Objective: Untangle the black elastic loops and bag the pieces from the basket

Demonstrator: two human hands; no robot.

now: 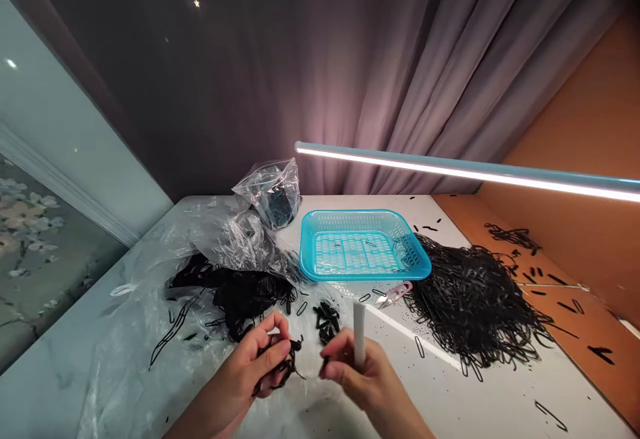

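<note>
My left hand [260,362] is closed round a bunch of thin black rubbery pieces [287,367], with loose ends sticking out towards the right. Close beside it, my right hand [357,372] has a flat white stick [359,332] upright between its fingers; what the stick belongs to is hidden. Thumb and forefinger of that hand pinch a small dark piece [325,364]. Just beyond my hands lies a small heap of short black scraps [327,321]. To the left, black material [245,295] rests on clear plastic sheeting [135,332].
A blue plastic basket [365,277] stands mid-table with a few bits inside. Right of it is a large pile of black loops [475,305]. Pink-handled snips [395,293] lie in front. A clear bag [273,195] stands at the back. A lit tube lamp [450,169] crosses above.
</note>
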